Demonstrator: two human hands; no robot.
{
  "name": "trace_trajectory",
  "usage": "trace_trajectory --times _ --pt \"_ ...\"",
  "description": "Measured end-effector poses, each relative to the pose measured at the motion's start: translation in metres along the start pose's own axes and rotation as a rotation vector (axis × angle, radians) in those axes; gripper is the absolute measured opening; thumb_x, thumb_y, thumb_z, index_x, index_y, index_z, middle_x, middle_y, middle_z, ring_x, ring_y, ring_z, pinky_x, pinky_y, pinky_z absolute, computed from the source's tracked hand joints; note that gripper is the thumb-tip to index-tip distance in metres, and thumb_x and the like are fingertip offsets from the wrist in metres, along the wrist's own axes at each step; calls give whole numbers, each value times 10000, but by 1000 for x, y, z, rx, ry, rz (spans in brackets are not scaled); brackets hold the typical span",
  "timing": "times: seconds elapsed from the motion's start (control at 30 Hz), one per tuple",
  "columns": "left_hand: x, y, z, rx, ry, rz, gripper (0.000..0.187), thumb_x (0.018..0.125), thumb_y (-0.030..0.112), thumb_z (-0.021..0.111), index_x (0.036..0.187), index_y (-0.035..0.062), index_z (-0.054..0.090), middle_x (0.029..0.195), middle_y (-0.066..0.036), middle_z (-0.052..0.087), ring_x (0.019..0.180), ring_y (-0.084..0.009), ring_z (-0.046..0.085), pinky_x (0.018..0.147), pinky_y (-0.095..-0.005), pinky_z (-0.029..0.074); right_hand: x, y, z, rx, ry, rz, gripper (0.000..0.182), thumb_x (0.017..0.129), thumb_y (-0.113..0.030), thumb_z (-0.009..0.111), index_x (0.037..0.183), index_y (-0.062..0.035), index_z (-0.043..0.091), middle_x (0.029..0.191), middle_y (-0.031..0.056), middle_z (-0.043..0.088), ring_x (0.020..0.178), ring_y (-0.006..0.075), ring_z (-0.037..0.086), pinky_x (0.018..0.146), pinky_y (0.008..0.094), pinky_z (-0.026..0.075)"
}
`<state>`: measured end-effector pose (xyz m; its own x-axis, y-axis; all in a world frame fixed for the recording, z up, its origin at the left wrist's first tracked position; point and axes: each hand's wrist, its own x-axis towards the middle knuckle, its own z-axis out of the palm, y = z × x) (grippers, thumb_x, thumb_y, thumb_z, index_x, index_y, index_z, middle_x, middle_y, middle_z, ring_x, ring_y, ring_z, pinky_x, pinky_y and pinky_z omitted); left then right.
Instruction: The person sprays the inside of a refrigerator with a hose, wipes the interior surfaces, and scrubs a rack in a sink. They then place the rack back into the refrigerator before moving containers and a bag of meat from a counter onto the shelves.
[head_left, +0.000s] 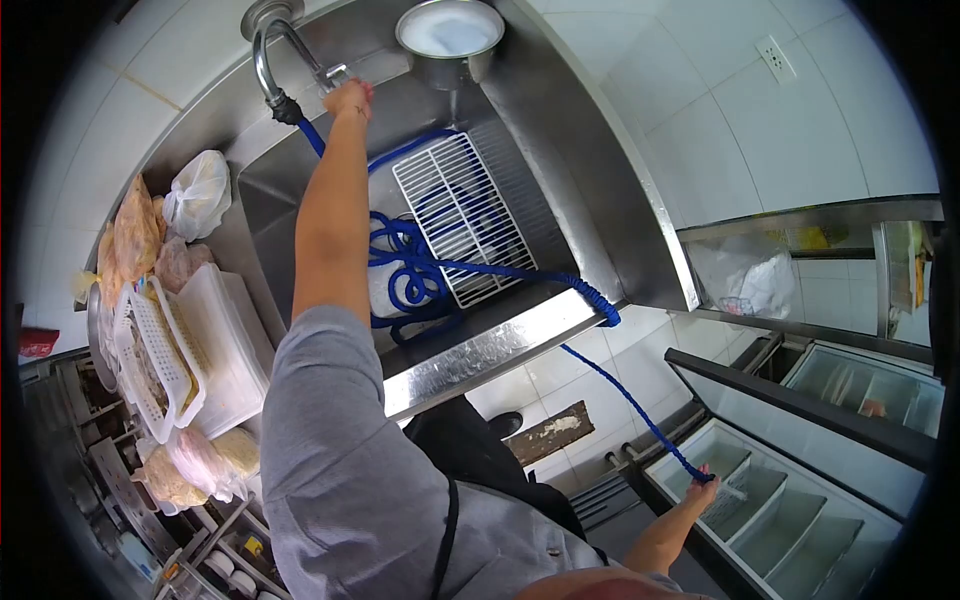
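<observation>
My left hand (349, 100) is stretched out to the tap and closed on its lever handle (337, 76). From the chrome tap (264, 62), a blue fabric-covered hose (312, 137) runs down into the steel sink (262, 200), where much of it lies in loops. It then crosses the sink's front rim and leads to my right hand (704, 486), which is closed around its end. That hand is over the open chest freezer (790, 520), which has several compartments. Whitish streaks by the hose end look like water. My right fingers are partly hidden.
A white wire rack (468, 215) lies in the sink. A metal pot (450, 30) with white foam stands at the sink's far corner. White plastic baskets (160, 360) and bagged food (137, 225) crowd the left counter. A dark-framed lid (790, 410) stands raised beside the freezer.
</observation>
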<state>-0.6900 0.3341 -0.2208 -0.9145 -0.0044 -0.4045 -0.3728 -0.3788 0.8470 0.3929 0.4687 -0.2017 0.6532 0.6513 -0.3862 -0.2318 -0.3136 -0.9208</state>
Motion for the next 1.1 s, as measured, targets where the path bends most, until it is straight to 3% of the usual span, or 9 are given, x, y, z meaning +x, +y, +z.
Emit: trace_trajectory --times 0.1,0.5,0.63,0.93,1.0,1.1 --pt "-25 16 12 -160 83 26 73 853 22 530 909 -17 507 700 -96 565 547 -177 572 436 -259 455 -13 0 5 -9 -21 -1 371 950 -294 429 1161 2 353 939 246 597 776 316 630 654 362 566" --pt "-21 26 28 -313 109 17 23 854 14 535 852 7 513 668 -78 557 501 -148 536 423 -244 439 -39 7 10 -62 84 22 420 945 -320 436 1190 9 346 919 238 604 798 319 634 705 383 559" --pt "-13 15 14 -276 6 112 45 846 17 559 827 8 519 661 -76 559 506 -157 547 433 -250 460 -40 10 8 -45 57 24 414 947 -322 430 1183 10 357 903 230 606 798 322 636 702 379 561" --pt "2 -9 2 -250 -24 58 102 826 -1 598 866 -15 504 726 -127 593 584 -202 602 500 -290 522 -44 24 13 -18 86 40 407 947 -320 428 1159 20 358 896 236 608 753 322 637 671 371 565" --pt "-3 -9 -4 -167 -28 62 84 858 31 566 907 -22 523 770 -101 589 665 -206 606 604 -310 548 -47 21 15 -30 92 41 413 946 -320 432 1167 20 354 900 239 609 755 325 638 668 371 564" --pt "14 -19 -11 -204 -42 38 135 829 -7 594 916 -33 494 727 -140 593 568 -205 598 497 -292 524 -50 24 17 -30 78 37 436 943 -320 440 1189 25 341 910 245 607 772 331 637 679 375 562"
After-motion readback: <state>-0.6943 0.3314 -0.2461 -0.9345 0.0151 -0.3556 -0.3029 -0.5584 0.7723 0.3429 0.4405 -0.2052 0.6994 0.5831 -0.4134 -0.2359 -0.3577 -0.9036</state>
